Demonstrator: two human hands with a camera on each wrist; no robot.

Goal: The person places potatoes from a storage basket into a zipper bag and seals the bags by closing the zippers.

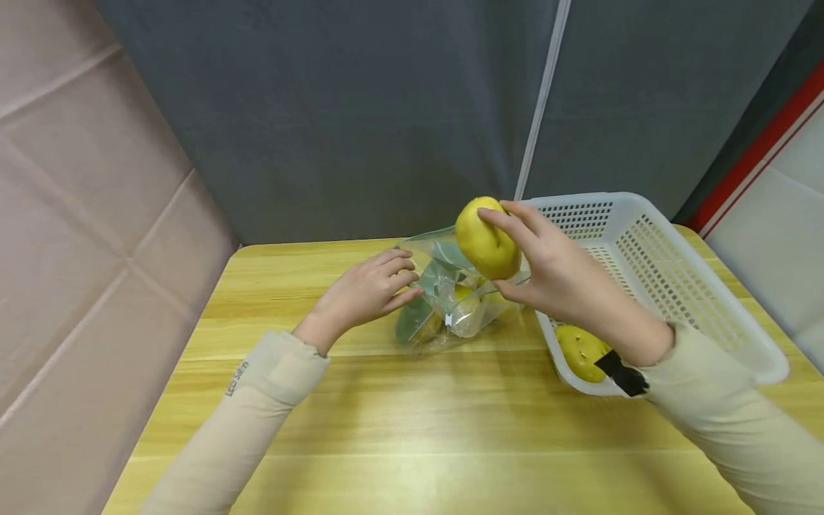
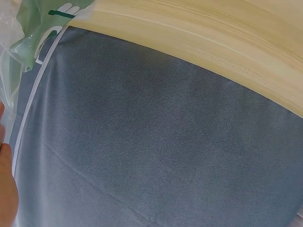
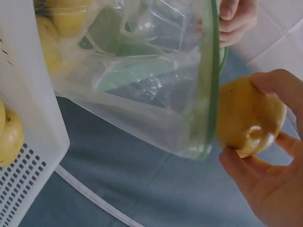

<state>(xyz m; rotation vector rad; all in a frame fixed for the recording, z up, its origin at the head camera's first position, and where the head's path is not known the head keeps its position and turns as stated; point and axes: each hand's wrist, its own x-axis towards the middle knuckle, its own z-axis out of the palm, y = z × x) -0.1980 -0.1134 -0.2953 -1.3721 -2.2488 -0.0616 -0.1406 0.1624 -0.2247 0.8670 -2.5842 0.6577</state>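
Observation:
My right hand (image 1: 547,261) grips a smooth yellow potato (image 1: 487,238) with dimpled eyes, thumb below and fingers on top. In the right wrist view the potato (image 3: 251,116) is beside the green-edged mouth of a clear zip bag (image 3: 156,85). My left hand (image 1: 370,290) holds the rim of this bag (image 1: 425,325) at its left side; in the right wrist view its curled fingers (image 3: 236,21) show at the edge. Inside the bag lie several yellow potatoes (image 3: 68,16). Only part of the left hand (image 2: 7,189) shows in the left wrist view.
A white perforated plastic basket (image 1: 689,286) stands at the right of the wooden table (image 1: 412,443). Another yellow potato (image 1: 579,352) lies in its near left corner, partly behind my right forearm. A grey curtain (image 1: 341,129) hangs along the table's back edge.

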